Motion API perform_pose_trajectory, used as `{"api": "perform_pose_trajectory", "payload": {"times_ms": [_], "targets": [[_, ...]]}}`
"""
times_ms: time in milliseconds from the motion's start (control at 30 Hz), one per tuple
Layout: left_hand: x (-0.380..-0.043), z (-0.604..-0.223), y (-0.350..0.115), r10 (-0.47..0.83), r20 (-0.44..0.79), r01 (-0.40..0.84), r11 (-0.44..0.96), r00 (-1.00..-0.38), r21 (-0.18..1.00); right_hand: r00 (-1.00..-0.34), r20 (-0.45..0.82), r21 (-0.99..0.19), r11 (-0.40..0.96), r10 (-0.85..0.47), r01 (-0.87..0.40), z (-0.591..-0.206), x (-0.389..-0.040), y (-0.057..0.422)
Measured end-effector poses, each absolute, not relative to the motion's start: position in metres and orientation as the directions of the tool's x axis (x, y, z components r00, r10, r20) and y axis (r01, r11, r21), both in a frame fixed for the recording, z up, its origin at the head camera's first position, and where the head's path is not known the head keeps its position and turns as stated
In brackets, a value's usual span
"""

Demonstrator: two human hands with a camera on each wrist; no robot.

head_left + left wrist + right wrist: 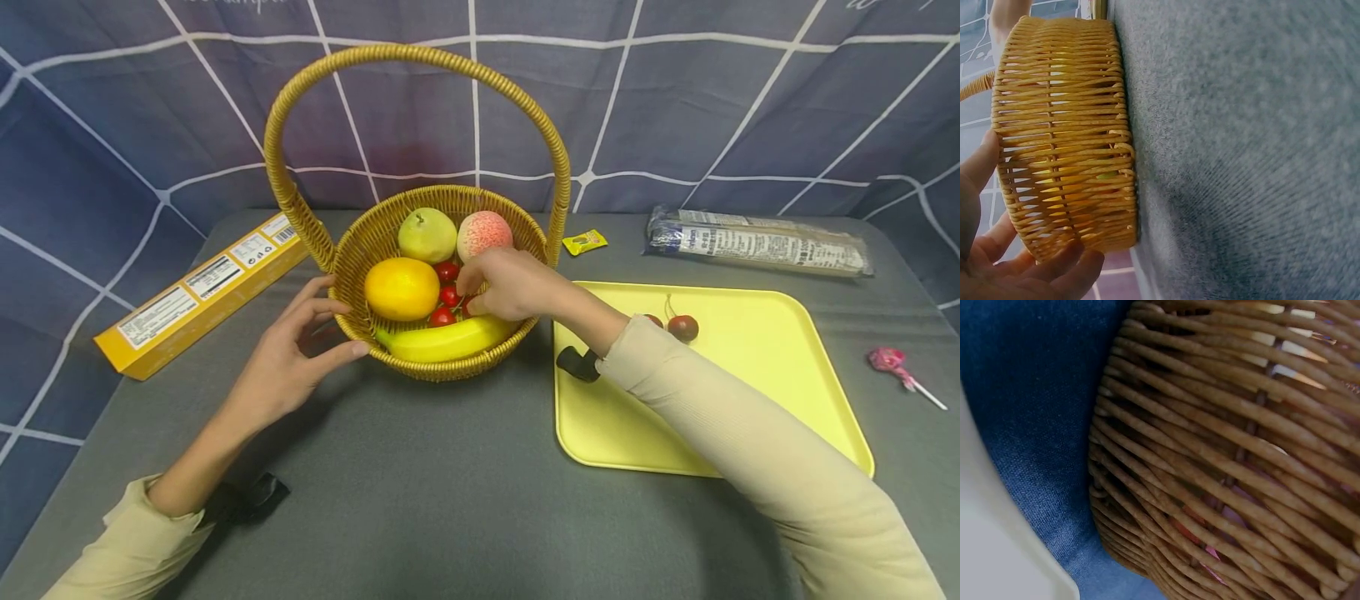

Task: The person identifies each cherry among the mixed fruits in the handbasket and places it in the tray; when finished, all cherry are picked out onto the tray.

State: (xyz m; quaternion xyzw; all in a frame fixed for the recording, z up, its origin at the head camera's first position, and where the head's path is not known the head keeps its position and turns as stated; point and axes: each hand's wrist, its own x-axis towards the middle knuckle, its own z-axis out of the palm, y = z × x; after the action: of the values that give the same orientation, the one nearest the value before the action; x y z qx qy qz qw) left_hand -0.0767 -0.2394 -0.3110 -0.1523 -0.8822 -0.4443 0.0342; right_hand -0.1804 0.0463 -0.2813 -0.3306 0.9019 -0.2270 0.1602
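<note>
A wicker basket with a tall arched handle holds a green pear-like fruit, a peach, an orange-yellow fruit, several red cherries and a banana. My left hand holds the basket's left side, thumb at the rim; the left wrist view shows its fingers bent against the weave. Inside the basket, my right hand reaches over the banana and pinches a cherry, partly hidden by the fingers. The right wrist view shows only basket weave, cloth and a pale edge.
Right of the basket lies a yellow tray with dark cherries, partly under my right sleeve. A yellow wrapped candy, a clear plastic package and a pink lollipop lie around it. On the left is a long orange box.
</note>
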Motion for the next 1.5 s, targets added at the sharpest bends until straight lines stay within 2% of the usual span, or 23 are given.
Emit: {"api": "perform_pose_trajectory", "payload": {"times_ms": [333, 600, 1067, 1267, 1500], "targets": [[-0.076, -0.311, -0.239, 0.240, 0.188, 0.294, 0.563, -0.952, 0.772, -0.668, -0.139, -0.456, 0.646, -0.731, -0.612, -0.288, -0.185, 0.038], [-0.076, -0.310, -0.240, 0.240, 0.179, 0.288, 0.566, -0.954, 0.773, -0.680, -0.092, -0.452, 0.638, -0.728, -0.623, -0.289, -0.180, 0.039], [-0.077, -0.310, -0.240, 0.241, 0.185, 0.293, 0.568, -0.953, 0.769, -0.721, 0.086, -0.521, 0.586, -0.687, -0.621, -0.293, -0.174, 0.050], [-0.077, -0.310, -0.240, 0.241, 0.182, 0.291, 0.576, -0.953, 0.764, -0.707, 0.205, -0.576, 0.501, -0.677, -0.646, -0.291, -0.167, 0.058], [-0.076, -0.310, -0.240, 0.237, 0.182, 0.288, 0.566, -0.954, 0.773, -0.721, 0.294, -0.638, 0.433, -0.628, -0.637, -0.284, -0.148, 0.079]]}}
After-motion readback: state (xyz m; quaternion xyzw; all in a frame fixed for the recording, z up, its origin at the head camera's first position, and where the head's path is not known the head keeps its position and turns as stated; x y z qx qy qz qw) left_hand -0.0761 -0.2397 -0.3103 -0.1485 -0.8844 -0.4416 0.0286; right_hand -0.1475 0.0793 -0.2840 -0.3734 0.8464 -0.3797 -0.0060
